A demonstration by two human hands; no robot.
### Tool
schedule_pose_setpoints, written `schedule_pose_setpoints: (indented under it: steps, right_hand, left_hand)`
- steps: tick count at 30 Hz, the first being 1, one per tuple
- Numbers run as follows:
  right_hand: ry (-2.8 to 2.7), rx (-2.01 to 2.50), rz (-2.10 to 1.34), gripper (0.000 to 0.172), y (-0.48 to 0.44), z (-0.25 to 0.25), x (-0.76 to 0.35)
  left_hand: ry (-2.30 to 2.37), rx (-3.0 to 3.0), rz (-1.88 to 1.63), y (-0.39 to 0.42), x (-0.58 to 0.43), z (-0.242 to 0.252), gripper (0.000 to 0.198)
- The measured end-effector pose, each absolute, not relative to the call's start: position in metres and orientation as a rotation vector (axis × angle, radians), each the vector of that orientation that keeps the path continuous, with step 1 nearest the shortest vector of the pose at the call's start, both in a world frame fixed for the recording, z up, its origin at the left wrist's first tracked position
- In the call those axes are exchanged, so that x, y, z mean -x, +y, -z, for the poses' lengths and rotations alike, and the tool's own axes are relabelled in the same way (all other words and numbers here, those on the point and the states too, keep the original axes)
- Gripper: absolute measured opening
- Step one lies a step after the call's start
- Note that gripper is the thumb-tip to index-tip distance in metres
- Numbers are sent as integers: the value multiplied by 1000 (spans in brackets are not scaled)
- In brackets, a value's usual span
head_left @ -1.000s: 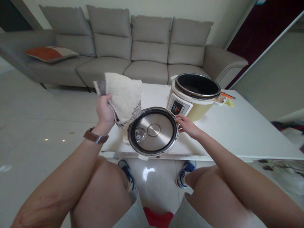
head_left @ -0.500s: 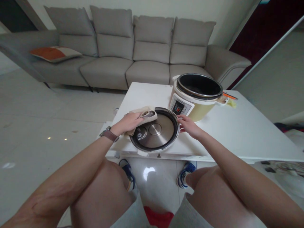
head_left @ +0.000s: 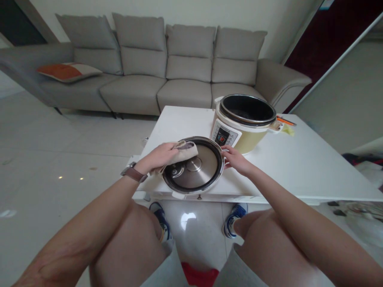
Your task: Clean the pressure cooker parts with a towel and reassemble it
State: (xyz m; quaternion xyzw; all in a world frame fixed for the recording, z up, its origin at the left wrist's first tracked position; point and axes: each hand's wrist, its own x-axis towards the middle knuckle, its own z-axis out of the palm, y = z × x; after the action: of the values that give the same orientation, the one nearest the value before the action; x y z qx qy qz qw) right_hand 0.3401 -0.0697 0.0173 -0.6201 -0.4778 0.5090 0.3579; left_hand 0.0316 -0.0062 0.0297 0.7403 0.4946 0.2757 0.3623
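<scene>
A round pressure cooker lid (head_left: 206,167) lies with its metal inner side up at the front edge of the white table. My left hand (head_left: 161,154) is closed on a folded beige cloth (head_left: 189,150), which rests on the lid's upper left part and hides some of its black sealing ring. At the lid's right edge, my right hand (head_left: 235,159) grips the rim between thumb and fingers. Just behind stands the pressure cooker (head_left: 254,137), its top uncovered and a dark inner pot (head_left: 248,107) inside.
The white table (head_left: 311,167) stretches off to the right. Beside the cooker lie an orange object (head_left: 285,120) and something yellow (head_left: 287,130). A grey sofa (head_left: 185,93) with an orange and white cushion (head_left: 67,71) stands behind the table.
The cloth has shifted and folded over under my left hand, uncovering a little of the table to its left. My right hand keeps its hold on the lid's rim.
</scene>
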Motion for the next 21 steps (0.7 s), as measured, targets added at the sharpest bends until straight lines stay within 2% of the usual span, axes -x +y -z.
schedule_pose_setpoints:
  steps: [2, 7, 10, 12, 14, 17, 21]
  right_hand:
    - [-1229, 1599, -1316, 17, -70, -17, -340]
    - [-1219, 1588, -1328, 17, -68, -16, -341]
    - [-1224, 1602, -1322, 17, -67, -16, -340]
    - [-1224, 1613, -1317, 16, -66, -16, -340]
    - [-1228, 1614, -1318, 16, -65, -16, -340]
    - [-1240, 1613, -1314, 17, -65, -16, -340]
    - [-1231, 1604, -1324, 14, -67, -17, -339]
  left_hand:
    - [1375, -1798, -840, 3, -23, -32, 25]
    - [1471, -1596, -1438, 7, -10, -41, 31]
    - [1459, -1751, -1541, -8, -18, -47, 39]
    - [1513, -1966, -1387, -19, -29, -47, 40]
    - [1549, -2206, -1017, -27, -44, -41, 38]
    - [1349, -2430, -497, -33, -66, -23, 40]
    - [1102, -2452, -326, -32, -82, -3, 44]
